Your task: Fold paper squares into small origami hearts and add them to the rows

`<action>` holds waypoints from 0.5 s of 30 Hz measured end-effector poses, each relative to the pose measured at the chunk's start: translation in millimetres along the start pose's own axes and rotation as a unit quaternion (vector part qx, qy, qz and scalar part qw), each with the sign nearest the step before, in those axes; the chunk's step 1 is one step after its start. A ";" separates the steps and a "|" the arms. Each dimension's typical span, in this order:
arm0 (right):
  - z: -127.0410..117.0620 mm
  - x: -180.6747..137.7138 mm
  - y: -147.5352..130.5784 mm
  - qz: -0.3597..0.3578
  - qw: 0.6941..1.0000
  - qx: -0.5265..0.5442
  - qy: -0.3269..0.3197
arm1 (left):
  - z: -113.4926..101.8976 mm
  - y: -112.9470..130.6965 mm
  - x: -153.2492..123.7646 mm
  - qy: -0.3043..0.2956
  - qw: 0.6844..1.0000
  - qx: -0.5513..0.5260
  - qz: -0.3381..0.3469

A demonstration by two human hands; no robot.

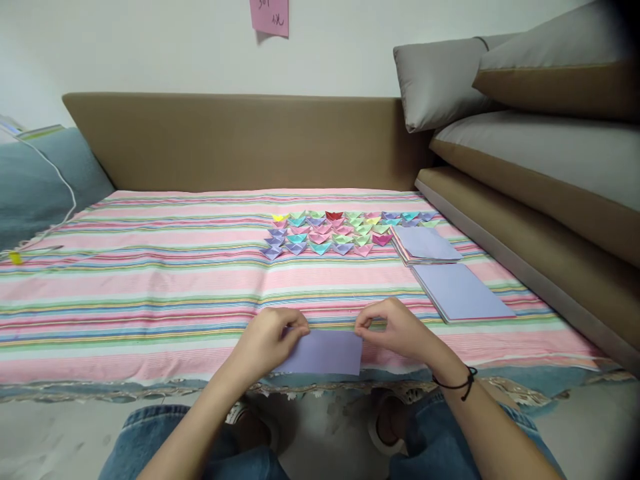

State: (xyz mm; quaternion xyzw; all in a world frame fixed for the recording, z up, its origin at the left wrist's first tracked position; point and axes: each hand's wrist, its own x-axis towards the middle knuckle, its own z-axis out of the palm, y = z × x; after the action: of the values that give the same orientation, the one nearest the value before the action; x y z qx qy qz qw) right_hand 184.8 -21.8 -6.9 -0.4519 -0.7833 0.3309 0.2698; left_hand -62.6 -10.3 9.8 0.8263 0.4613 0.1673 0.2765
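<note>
A rectangular sheet of purple paper (325, 353) is held at the near edge of the striped cloth. My left hand (273, 337) pinches its upper edge toward the left, covering that corner. Its upper right corner is between the thumb and fingers of my right hand (387, 327). Beyond my hands, several small folded paper boats (320, 238) in many colours stand in rows. To the right lie two stacks of square paper, a farther stack (430, 243) and a nearer stack (463, 291), both with purple sheets on top.
Striped cloth (150, 287) covers the seat, with a brown backrest (240, 143) behind. Grey and brown cushions (545, 153) pile up at the right. On the left, a white cable (63, 177) runs over a blue cushion (50, 173), near a small yellow object (15, 257).
</note>
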 end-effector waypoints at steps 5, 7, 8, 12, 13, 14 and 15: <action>-21.1 -9.2 12.0 0.058 0.997 0.026 0.051 | -12.8 -8.9 -2.2 0.043 0.998 -0.030 -0.031; -22.1 -9.2 12.3 0.082 0.986 0.109 0.094 | -12.8 -8.5 -1.7 0.045 0.997 -0.051 -0.037; -19.7 -8.1 11.3 0.087 0.978 0.158 0.110 | -11.4 -7.5 -1.2 0.042 0.996 -0.062 -0.038; 3.7 0.2 4.2 0.110 0.949 0.290 0.062 | -2.3 -3.0 2.0 0.045 0.994 -0.097 -0.037; 10.2 2.1 3.0 0.118 0.950 0.281 0.060 | -0.4 -2.7 2.7 0.049 0.993 -0.102 -0.037; 15.7 3.7 2.4 0.122 0.953 0.268 0.070 | 1.2 -2.9 3.4 0.054 0.992 -0.106 -0.036; 20.2 4.9 2.1 0.117 0.958 0.247 0.088 | 2.7 -3.5 4.0 0.058 0.992 -0.107 -0.036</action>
State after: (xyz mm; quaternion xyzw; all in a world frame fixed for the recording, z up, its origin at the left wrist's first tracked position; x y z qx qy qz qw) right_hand 169.2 -22.3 -20.8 -0.4874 -0.5919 0.5021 0.4000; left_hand -61.5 -6.3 5.6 0.7641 0.4852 0.2531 0.3416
